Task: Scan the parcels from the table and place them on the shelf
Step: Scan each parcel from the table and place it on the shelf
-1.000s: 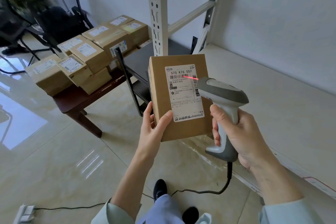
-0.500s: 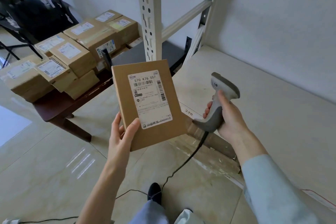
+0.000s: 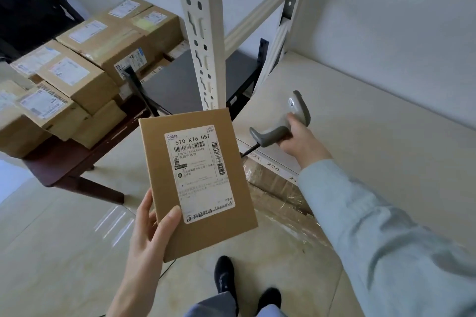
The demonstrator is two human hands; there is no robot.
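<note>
Now lowered onto the shelf (image 3: pixel 373 136): scanner (image 3: pixel 282 123), gripped by right hand (image 3: pixel 300 140). Left of shelf, parcel (image 3: pixel 197 183) pinched in left hand (image 3: pixel 152 229). Better to release slowly, then place parcel flat.

Stacked parcels (image 3: pixel 85 72) crowded the table (image 3: pixel 64 162) at left. The shelf (image 3: pixel 360 123) lay right of its upright post (image 3: pixel 203 41). Between them, the held parcel (image 3: pixel 198 183) stood before the post; the scanner (image 3: pixel 283 123) hung over the shelf's front edge.
</note>
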